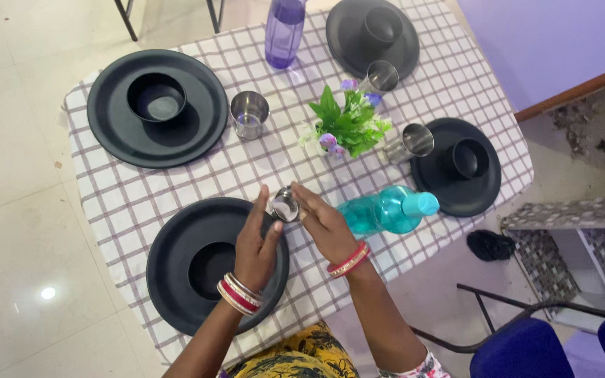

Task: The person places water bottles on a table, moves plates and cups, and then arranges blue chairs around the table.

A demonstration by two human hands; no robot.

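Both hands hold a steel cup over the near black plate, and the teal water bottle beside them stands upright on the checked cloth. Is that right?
Not quite. The head view shows the teal water bottle lying on its side on the checked cloth, not upright. The rest holds: the left hand and right hand both hold the steel cup over the near black plate.

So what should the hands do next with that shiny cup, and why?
Probably set the steel cup upright on the checked cloth beside the near black plate. Both the left hand and right hand hold it tilted over that plate's edge, while the other three plates each have a cup standing next to them.
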